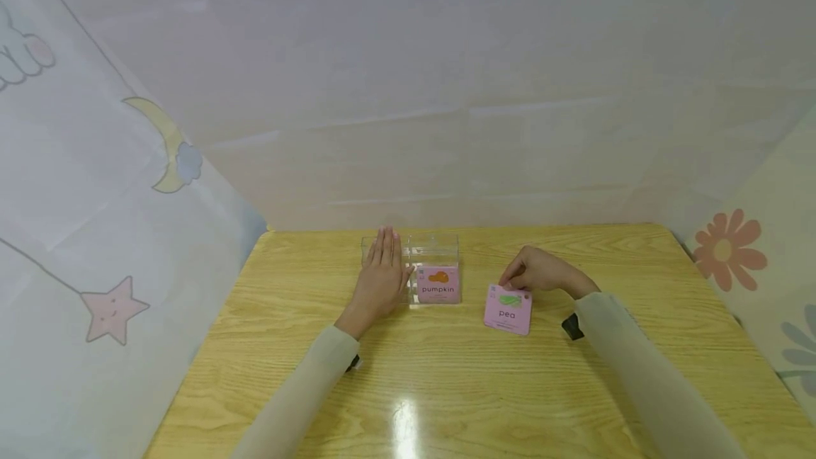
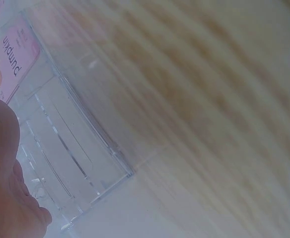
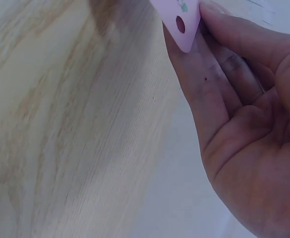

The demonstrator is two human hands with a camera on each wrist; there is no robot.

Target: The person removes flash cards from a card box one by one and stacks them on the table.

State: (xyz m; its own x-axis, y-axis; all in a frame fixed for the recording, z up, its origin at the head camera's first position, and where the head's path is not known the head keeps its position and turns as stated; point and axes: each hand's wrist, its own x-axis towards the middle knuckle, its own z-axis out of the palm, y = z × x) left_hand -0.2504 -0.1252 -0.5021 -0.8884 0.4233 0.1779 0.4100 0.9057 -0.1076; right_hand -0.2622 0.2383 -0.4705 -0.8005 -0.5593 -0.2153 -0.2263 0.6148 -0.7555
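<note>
My left hand (image 1: 381,280) lies with straight fingers over the left part of a clear plastic box (image 1: 433,252). A pink card (image 1: 438,290) marked "pumpkin", with an orange pumpkin picture, sits in the box's right compartment. In the left wrist view, the transparent ribs of the box (image 2: 68,144) show beside my thumb. To the right of the box, my right hand (image 1: 538,271) pinches the top edge of a pink "pea" card (image 1: 508,315) between thumb and fingers. In the right wrist view, only a corner of that card (image 3: 181,29) with a hole shows.
The box and both hands are over a wood-grain table (image 1: 408,367). Close behind its far edge hangs a pale sheet (image 1: 446,126); printed sheets with a star (image 1: 117,310) and a flower (image 1: 729,250) flank it.
</note>
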